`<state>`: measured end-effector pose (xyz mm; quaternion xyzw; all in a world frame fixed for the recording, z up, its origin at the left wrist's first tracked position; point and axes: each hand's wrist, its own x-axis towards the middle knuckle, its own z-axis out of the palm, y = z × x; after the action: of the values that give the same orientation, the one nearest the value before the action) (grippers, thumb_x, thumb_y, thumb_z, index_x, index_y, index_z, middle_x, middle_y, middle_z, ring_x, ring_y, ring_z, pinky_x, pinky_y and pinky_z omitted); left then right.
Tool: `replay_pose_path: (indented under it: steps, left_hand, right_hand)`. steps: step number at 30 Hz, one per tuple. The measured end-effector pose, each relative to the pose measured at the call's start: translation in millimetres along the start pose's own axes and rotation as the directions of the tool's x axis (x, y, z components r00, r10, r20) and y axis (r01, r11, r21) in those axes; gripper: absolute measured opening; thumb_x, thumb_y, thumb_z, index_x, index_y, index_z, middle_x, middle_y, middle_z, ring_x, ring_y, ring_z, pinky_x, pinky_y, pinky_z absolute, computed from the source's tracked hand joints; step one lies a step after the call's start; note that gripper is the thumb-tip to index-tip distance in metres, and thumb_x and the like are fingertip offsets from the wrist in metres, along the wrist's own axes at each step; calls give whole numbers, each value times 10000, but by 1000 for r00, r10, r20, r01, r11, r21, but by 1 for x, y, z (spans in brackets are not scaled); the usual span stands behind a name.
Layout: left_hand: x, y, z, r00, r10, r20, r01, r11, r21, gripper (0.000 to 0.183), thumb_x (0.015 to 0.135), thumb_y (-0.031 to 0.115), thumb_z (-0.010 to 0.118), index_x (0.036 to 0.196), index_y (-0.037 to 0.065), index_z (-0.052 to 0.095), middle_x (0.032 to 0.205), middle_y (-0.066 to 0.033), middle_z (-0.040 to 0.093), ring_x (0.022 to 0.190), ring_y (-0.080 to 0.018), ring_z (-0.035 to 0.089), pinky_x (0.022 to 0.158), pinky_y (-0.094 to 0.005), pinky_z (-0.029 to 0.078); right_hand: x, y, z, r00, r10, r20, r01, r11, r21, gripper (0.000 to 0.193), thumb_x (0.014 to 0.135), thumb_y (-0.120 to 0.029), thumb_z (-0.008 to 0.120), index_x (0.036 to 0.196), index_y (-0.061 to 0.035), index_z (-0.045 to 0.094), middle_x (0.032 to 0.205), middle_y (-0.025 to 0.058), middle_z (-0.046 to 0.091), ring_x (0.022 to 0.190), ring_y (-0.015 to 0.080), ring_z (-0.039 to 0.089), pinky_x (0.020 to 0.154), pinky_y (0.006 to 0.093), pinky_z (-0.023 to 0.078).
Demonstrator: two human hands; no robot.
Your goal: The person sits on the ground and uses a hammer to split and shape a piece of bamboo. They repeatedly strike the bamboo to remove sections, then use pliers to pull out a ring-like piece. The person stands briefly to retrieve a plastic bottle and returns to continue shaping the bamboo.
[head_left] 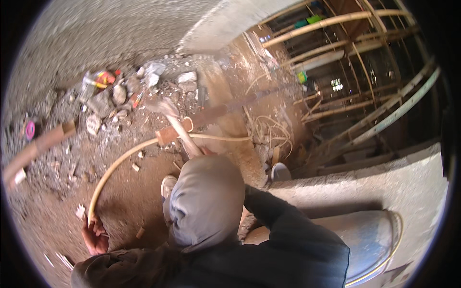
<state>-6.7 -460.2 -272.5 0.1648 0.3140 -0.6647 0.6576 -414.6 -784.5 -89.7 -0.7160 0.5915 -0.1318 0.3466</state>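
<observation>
My left hand (96,236), at the lower left, has its fingers closed round the end of a yellowish hose (113,168). The hose curves up and right past the end of a long reddish-brown pipe (216,114). My right hand (206,150) is mostly hidden behind my raised knee (206,197); only a sliver shows, at the base of a pale wooden handle. That handle belongs to a tool (180,128) that crosses over the pipe's near end; its head is blurred, so I cannot tell its kind.
Stones and rubble (101,103) with a crumpled wrapper (100,79) lie along the wall. Another brown pipe (38,150) lies at left. Loose hose coils (276,132) rest on the dirt. Bamboo scaffolding (331,21) stands at right above a concrete ledge (355,185).
</observation>
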Motion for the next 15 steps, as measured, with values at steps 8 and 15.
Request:
replay_pose_path:
  steps: [8,15]
  left_hand:
    - [33,9,210,930,314,-190,-23,567,824,213,1048,388,593,1025,186,658,855,60,656,478,-31,359,368,-205,236]
    - [173,-89,436,995,-71,-67,25,-473,881,533,1018,557,566,1278,94,622,1094,-51,682,844,-102,548,741,-278,432]
  right_hand:
    - [-121,172,18,814,496,-301,-443,867,230,281,1029,-271,568,1085,1,610,895,232,670,855,435,652,735,517,509]
    - [-163,212,69,712,670,-208,-620,740,262,370,1035,-341,534,979,18,605,781,237,661,718,414,663,637,525,515]
